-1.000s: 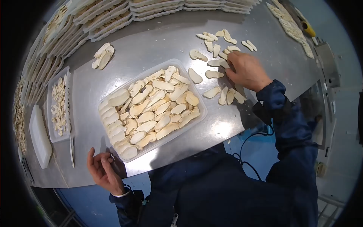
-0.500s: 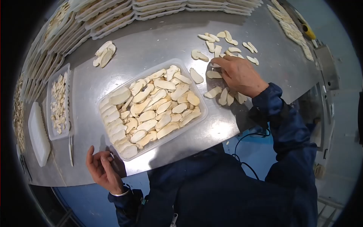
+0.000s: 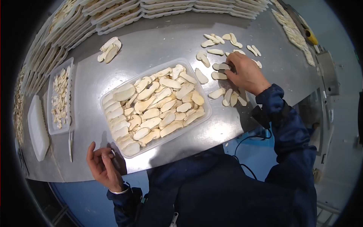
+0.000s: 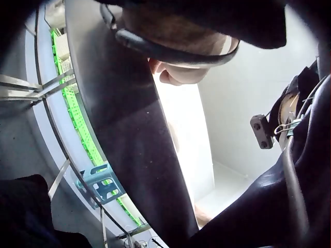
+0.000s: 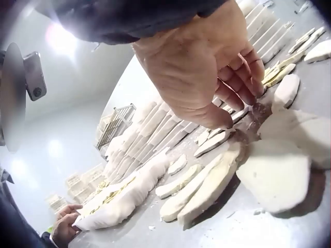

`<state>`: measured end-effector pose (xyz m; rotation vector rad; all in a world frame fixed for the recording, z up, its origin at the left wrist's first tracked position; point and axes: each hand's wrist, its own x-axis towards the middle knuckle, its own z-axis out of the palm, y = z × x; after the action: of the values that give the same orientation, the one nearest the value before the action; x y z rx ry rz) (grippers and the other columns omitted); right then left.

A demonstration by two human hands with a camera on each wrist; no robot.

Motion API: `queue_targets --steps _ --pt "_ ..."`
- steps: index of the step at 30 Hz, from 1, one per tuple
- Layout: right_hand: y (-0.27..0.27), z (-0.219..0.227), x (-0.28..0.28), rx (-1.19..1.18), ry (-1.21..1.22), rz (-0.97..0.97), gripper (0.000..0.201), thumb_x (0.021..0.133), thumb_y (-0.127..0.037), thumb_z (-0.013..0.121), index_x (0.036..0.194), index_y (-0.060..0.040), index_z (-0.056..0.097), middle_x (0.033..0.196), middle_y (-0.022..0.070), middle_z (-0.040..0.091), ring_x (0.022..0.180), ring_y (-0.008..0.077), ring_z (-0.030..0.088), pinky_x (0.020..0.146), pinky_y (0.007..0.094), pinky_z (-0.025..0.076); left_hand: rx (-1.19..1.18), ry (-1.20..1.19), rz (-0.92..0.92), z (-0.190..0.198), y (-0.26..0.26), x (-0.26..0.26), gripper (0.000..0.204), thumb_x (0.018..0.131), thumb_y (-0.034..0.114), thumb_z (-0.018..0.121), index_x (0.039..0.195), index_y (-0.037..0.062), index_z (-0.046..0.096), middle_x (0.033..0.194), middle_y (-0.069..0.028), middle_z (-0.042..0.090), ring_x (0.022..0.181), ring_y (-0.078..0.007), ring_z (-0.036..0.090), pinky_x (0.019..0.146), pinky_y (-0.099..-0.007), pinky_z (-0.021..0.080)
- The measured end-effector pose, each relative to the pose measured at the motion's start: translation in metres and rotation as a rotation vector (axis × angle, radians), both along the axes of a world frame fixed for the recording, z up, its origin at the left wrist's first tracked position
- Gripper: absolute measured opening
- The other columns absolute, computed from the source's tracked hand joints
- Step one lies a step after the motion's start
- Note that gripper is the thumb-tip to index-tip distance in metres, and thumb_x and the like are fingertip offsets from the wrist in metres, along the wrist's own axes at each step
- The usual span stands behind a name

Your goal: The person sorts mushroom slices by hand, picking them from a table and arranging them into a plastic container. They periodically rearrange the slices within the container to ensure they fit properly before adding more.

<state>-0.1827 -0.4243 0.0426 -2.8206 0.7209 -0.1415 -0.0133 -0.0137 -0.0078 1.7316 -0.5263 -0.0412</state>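
Pale sliced pieces fill a clear tray [image 3: 210, 109] in the head view. Right of it, loose slices lie on the metal table, among them a long slice [image 3: 201, 76] beside the tray's rim. My right hand [image 3: 247, 73] is over these slices, thumb and fingertips bent down near a small slice [image 3: 219, 76]. In the right wrist view the fingers of the right hand [image 5: 207, 67] are bent with the thumb apart, above larger-looking slices [image 5: 274, 173]; contact is unclear. My left hand [image 3: 104, 166] rests at the table's front edge, fingers loosely curled, holding nothing.
Stacked filled trays [image 3: 166, 8] line the back and left. A narrow tray of small pieces [image 3: 59, 99], a white lid-like tray [image 3: 38, 128] and a thin metal tool [image 3: 70, 146] lie at the left. A small slice pile [image 3: 110, 49] sits behind the big tray.
My right hand moved left over the slices, then back right with its fingers further up the table. One slice that stood lengthwise now lies crosswise. The left hand stays put.
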Motion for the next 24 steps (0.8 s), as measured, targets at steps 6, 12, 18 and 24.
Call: queue_targets --steps 6,12,18,24 --pt "-0.005 -0.005 0.002 -0.022 -0.016 0.024 0.017 0.076 -0.012 0.061 0.084 0.0011 0.055 0.083 0.0171 0.058 0.081 0.0368 0.057 0.073 0.0441 0.044 0.012 -0.020 -0.006 0.000 0.001 0.001 0.039 0.096 0.005 0.050 0.133 -0.0034 0.043 0.090 -0.0091 0.060 0.077 -0.0101 0.052 0.072 -0.0224 0.043" --pt "0.039 0.027 0.030 0.061 -0.182 0.076 0.018 0.075 -0.012 0.063 0.082 0.0002 0.052 0.080 0.0162 0.055 0.078 0.0364 0.054 0.069 0.0431 0.043 0.065 0.025 0.043 0.009 -0.003 -0.003 0.038 0.095 0.001 0.048 0.132 -0.0043 0.044 0.091 -0.0089 0.061 0.077 -0.0101 0.053 0.074 -0.0221 0.044" --pt "0.114 0.038 0.087 0.008 -0.329 0.502 0.022 0.074 -0.013 0.064 0.086 -0.0009 0.050 0.081 0.0150 0.053 0.078 0.0341 0.053 0.070 0.0421 0.042 0.050 0.012 0.016 0.007 -0.001 -0.001 0.038 0.094 0.001 0.050 0.131 -0.0047 0.044 0.089 -0.0101 0.061 0.076 -0.0100 0.053 0.074 -0.0225 0.044" --pt "0.145 0.028 0.126 -0.046 -0.297 0.591 0.019 0.073 -0.010 0.062 0.083 0.0006 0.051 0.079 0.0150 0.053 0.077 0.0329 0.054 0.071 0.0424 0.043 0.029 0.025 0.002 0.008 0.002 -0.001 0.038 0.094 0.000 0.049 0.131 -0.0049 0.043 0.089 -0.0106 0.061 0.077 -0.0100 0.053 0.074 -0.0235 0.044"
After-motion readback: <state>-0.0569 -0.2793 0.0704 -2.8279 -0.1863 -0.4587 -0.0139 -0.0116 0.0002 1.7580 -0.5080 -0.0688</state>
